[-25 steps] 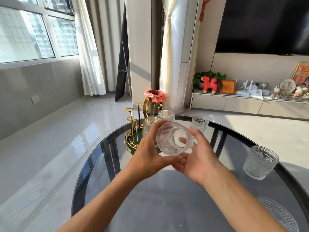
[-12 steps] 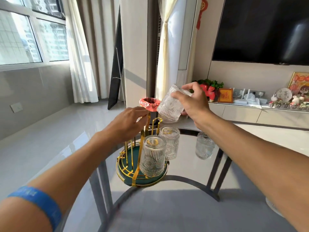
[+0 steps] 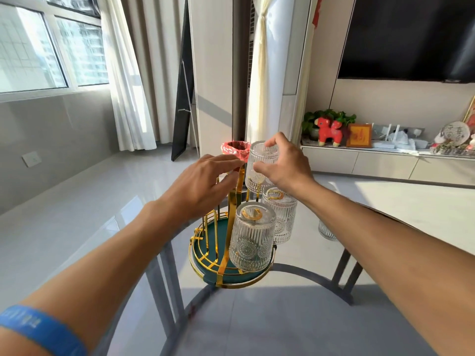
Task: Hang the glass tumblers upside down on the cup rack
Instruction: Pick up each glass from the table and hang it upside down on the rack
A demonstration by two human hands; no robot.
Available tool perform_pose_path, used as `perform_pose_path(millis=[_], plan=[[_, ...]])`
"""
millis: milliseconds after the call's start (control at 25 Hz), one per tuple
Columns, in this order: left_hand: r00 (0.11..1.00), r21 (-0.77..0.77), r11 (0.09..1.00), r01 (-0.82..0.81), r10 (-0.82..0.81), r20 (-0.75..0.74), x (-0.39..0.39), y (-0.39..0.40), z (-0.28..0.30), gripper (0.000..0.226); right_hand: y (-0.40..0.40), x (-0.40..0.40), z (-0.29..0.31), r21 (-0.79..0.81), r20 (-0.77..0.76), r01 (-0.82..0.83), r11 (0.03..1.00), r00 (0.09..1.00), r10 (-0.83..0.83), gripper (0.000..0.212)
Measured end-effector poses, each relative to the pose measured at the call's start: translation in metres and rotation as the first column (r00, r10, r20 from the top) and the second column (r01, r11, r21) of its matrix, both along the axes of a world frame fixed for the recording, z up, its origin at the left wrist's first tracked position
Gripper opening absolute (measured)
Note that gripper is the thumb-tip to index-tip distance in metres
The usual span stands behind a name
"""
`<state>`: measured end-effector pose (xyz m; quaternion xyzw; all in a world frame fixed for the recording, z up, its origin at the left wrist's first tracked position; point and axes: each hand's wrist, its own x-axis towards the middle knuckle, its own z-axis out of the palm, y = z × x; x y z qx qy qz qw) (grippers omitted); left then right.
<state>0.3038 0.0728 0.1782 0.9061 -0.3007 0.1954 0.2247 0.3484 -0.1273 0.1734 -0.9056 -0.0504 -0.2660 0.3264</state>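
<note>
now tumbler [image 3: 261, 167] inverted, lower over rack [image 3: 226, 242]

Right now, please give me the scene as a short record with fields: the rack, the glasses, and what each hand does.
rack: gold wire cup rack on a round green base, standing on the glass table
glasses hung: two tumblers upside down, front tumbler and rear tumbler
glass in hand: third tumbler, upside down, above the rack
right hand: grips the third tumbler
left hand: at the rack's top; contact unclear
other glass: one tumbler on the table, partly hidden by the right arm
</note>
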Motion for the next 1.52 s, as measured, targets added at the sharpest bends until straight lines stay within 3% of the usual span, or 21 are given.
perform_pose_path(millis=[240, 480, 600, 680, 800, 880, 1120, 1160, 1240, 1320, 1360, 1440, 1520], plan=[[0.998, 0.04, 0.999, -0.021, 0.023, -0.059, -0.006, 0.0, 0.003, 0.059, 0.009, 0.013, -0.005, -0.2, -0.326, 0.027, 0.98, 0.941, -0.092, 0.034], [0.993, 0.068, 0.997, -0.038, 0.046, -0.106, -0.013, -0.002, 0.0, 0.063, 0.018, 0.009, -0.004, -0.357, -0.305, 0.042, 0.933, 0.939, -0.159, 0.027], [0.982, 0.172, 0.98, -0.098, 0.124, -0.145, -0.018, -0.01, 0.007, 0.064, 0.008, -0.009, 0.008, -0.232, -0.471, -0.108, 0.967, 0.882, -0.014, 0.045], [0.974, 0.211, 0.961, -0.177, 0.203, -0.104, -0.033, -0.021, 0.011, 0.063, -0.005, -0.041, 0.015, -0.146, -0.426, -0.149, 0.978, 0.902, 0.074, 0.056], [0.986, -0.075, 0.986, -0.149, 0.143, -0.087, -0.088, -0.054, -0.001, 0.064, -0.036, -0.112, 0.004, -0.035, -0.225, -0.126, 0.991, 0.968, 0.115, 0.046], [0.985, -0.259, 0.965, -0.046, 0.0, -0.173, -0.135, -0.089, -0.017, 0.064, -0.064, -0.165, -0.012, 0.012, -0.262, -0.103, 0.995, 0.96, 0.102, 0.042], [0.865, -0.262, 0.965, -0.03, -0.106, -0.491, -0.228, -0.16, -0.072, 0.065, -0.124, -0.297, -0.052, 0.07, -0.434, 0.023, 0.997, 0.901, 0.01, 0.042], [0.848, -0.258, 0.965, -0.036, -0.107, -0.519, -0.234, -0.165, -0.077, 0.064, -0.128, -0.313, -0.054, 0.018, -0.456, 0.0, 1.0, 0.89, 0.008, 0.047], [0.832, -0.229, 0.973, -0.03, -0.102, -0.546, -0.244, -0.172, -0.084, 0.06, -0.138, -0.34, -0.056, -0.282, -0.562, -0.108, 0.953, 0.824, -0.073, 0.067], [0.813, -0.21, 0.977, -0.035, -0.094, -0.575, -0.253, -0.177, -0.087, 0.057, -0.15, -0.357, -0.054, -0.622, -0.62, -0.229, 0.749, 0.728, -0.293, 0.088], [0.802, -0.203, 0.978, -0.044, -0.086, -0.591, -0.255, -0.178, -0.088, 0.056, -0.154, -0.36, -0.051, -0.691, -0.623, -0.261, 0.674, 0.687, -0.373, 0.09], [0.775, -0.213, 0.976, -0.054, -0.093, -0.625, -0.255, -0.177, -0.09, 0.055, -0.16, -0.362, -0.046, -0.684, -0.644, -0.257, 0.682, 0.652, -0.401, 0.085], [0.736, -0.314, 0.945, -0.094, -0.146, -0.661, -0.259, -0.17, -0.092, 0.045, -0.162, -0.36, -0.042, -0.577, -0.693, -0.257, 0.775, 0.657, -0.298, 0.083]])
